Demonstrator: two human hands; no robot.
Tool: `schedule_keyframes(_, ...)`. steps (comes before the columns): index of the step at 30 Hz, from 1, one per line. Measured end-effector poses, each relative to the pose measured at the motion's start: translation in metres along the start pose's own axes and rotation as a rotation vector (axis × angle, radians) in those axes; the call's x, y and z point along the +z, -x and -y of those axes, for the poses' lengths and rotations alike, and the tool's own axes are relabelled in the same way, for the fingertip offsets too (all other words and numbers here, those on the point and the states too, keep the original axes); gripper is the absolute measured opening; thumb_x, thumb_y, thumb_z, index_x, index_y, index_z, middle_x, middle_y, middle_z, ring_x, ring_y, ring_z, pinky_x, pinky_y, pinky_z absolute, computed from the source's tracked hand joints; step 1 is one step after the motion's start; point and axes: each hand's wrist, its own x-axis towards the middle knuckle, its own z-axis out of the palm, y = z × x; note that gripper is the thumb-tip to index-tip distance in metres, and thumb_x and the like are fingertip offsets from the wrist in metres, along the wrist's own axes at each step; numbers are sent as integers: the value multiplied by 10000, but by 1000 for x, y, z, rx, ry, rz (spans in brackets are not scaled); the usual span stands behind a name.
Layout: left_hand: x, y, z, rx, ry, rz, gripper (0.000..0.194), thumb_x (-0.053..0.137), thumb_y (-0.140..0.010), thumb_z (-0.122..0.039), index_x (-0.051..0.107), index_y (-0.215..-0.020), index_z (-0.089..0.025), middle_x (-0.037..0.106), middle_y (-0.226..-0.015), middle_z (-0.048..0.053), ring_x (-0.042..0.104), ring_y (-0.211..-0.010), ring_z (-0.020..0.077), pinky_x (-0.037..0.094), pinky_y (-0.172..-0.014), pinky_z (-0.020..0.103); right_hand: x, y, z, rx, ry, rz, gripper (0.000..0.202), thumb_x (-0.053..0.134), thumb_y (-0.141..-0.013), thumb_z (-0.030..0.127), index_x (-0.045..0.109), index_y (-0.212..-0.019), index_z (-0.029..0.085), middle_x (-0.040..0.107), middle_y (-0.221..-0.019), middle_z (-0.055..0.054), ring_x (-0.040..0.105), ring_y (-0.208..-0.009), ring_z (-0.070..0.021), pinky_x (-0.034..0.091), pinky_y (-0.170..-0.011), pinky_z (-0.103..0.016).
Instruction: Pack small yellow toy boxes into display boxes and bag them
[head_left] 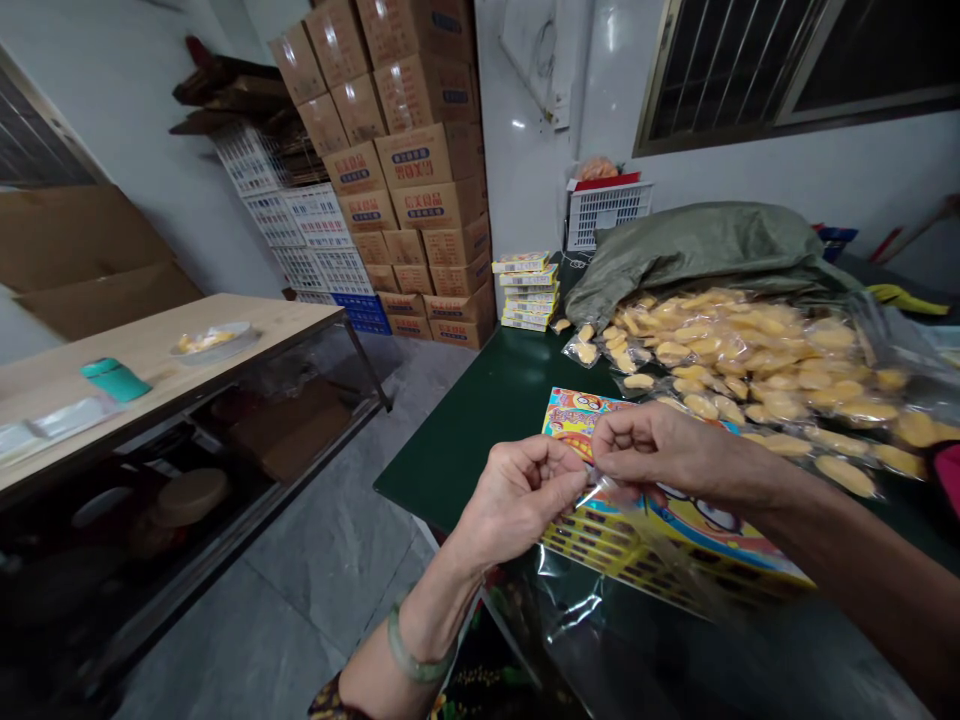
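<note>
My left hand (525, 495) and my right hand (667, 450) meet over the near edge of the green table. Each pinches the top of a clear plastic bag (577, 600), which hangs down below the fingers. Whether anything is inside the bag I cannot tell. Under my hands lies a colourful printed card (727, 515) with cartoon faces and rows of dark slots on yellow. Just beyond my right hand spreads a heap of yellow oval pieces in clear wrappers (750, 340). My left wrist wears a pale green bangle.
A green sack (705, 245) lies behind the heap. Several flat boxes (529, 290) are stacked at the table's far left corner, near a white basket (607, 210). Cardboard cartons (431, 155) tower by the wall. Across the aisle, a wooden table (300, 318) bears a plate and a teal bottle (116, 380).
</note>
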Motion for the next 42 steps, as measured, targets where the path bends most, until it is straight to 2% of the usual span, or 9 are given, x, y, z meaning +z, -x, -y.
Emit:
schedule_keyframes(13,-5,0,4,53,-97,3,277,659,-776,-376,581,-758,-110,474,-597,-13,394,-501,58,309,-476,184,5,1,-2,27,-100,35,150,545,-738,267,510,-634,166,486,-502,42,401,-434,-53,308,-420,-161)
schedule_keyframes(15,-3,4,3,186,-278,-95,203,654,-777,-317,603,-799,-123,526,-683,17,465,-603,93,376,-560,209,8,2,-4,23,-154,13,156,537,-741,263,491,-627,167,468,-498,46,376,-429,-50,284,-409,-159)
schedule_keyframes(19,6,21,-4,584,-714,-457,59,643,-765,-176,599,-784,-142,547,-739,27,498,-737,127,384,-698,244,16,2,-5,25,-185,-81,141,539,-720,250,473,-631,163,467,-510,40,354,-429,-47,248,-393,-162)
schedule_keyframes(21,10,26,-6,538,-726,-352,148,574,-812,-168,540,-671,-141,466,-601,-15,426,-595,86,342,-605,221,19,1,-3,14,-151,-121,142,530,-717,258,469,-629,165,450,-503,43,343,-428,-49,243,-394,-168)
schedule_keyframes(24,11,23,-4,273,-580,-100,290,471,-864,-201,444,-582,-139,343,-537,-39,293,-518,61,254,-506,210,25,0,1,-24,-29,-192,166,521,-728,287,480,-619,169,425,-497,47,333,-441,-58,245,-406,-182)
schedule_keyframes(26,8,17,-1,170,-490,-53,304,433,-873,-217,410,-580,-141,311,-554,-38,260,-537,65,225,-494,210,29,1,3,-78,78,-268,188,507,-742,291,482,-601,169,423,-508,43,337,-463,-64,256,-426,-190)
schedule_keyframes(32,-7,13,-5,105,-441,134,338,362,-924,-324,429,-646,-143,380,-611,-22,311,-556,69,266,-514,197,44,5,6,-208,356,-404,251,402,-811,269,431,-576,187,435,-510,27,363,-465,-85,264,-436,-215)
schedule_keyframes(37,-12,12,-3,131,-472,150,369,335,-938,-336,471,-656,-141,425,-601,-12,352,-548,73,295,-532,196,56,6,0,-285,617,-573,262,370,-851,250,454,-609,196,513,-530,-4,424,-474,-116,270,-485,-263)
schedule_keyframes(42,-11,8,6,237,-529,69,336,382,-882,-255,350,-563,-156,336,-541,-34,299,-517,66,259,-513,204,64,4,-5,-323,621,-657,233,379,-848,245,456,-632,202,519,-537,-9,431,-479,-120,277,-500,-271)
